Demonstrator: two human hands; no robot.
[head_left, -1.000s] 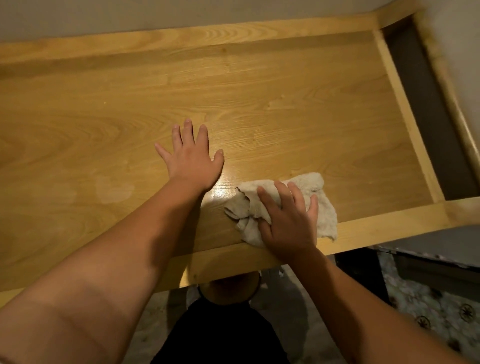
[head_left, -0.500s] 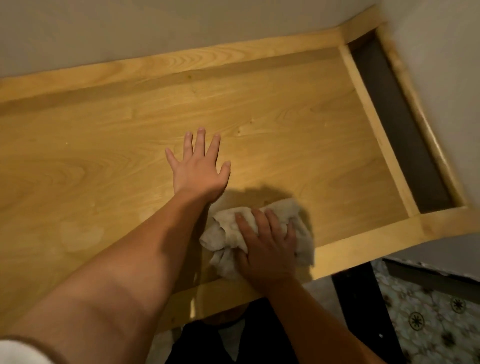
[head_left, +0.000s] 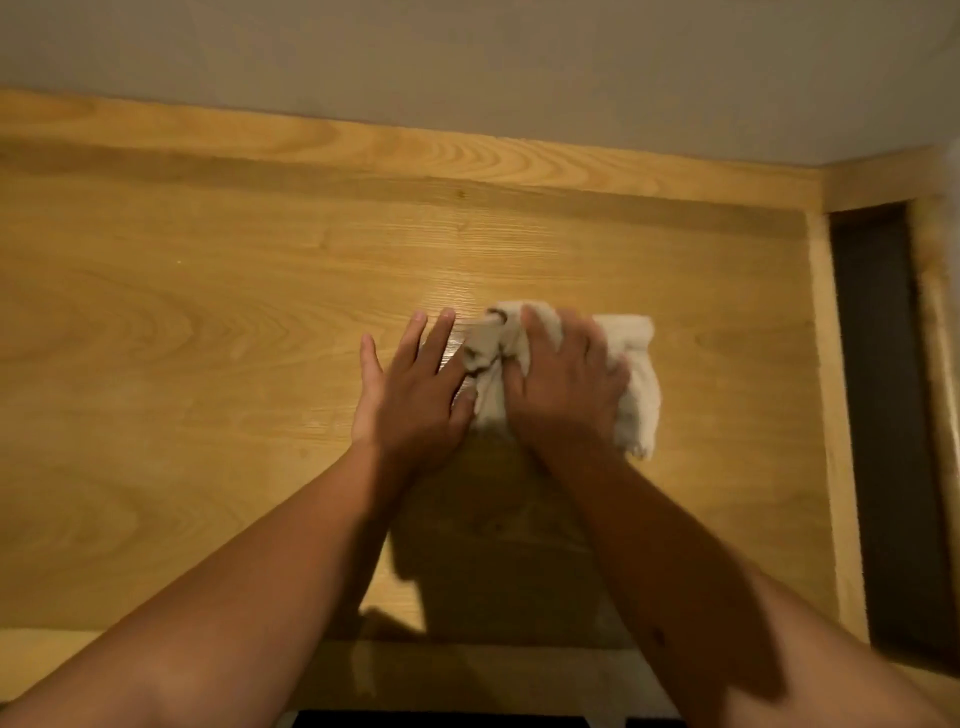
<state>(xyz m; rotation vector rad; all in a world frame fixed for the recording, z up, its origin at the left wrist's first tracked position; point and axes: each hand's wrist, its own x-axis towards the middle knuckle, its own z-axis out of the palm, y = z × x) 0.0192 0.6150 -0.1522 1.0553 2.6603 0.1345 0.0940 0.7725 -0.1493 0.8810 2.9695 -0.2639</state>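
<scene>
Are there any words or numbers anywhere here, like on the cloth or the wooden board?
None: no word, number or sign can be read here. The cloth under the right hand shows only dark smudges, the wooden board only grain, and the wall is plain.

Only one head cam here, it's looking forward and steeply down onto the wooden tabletop (head_left: 208, 364), sitting pretty close.

The right hand (head_left: 566, 384) has pushed the cloth (head_left: 636, 364) away from the near rim (head_left: 467, 670), farther up the wooden top, where it now touches the left hand (head_left: 410, 395).
</scene>
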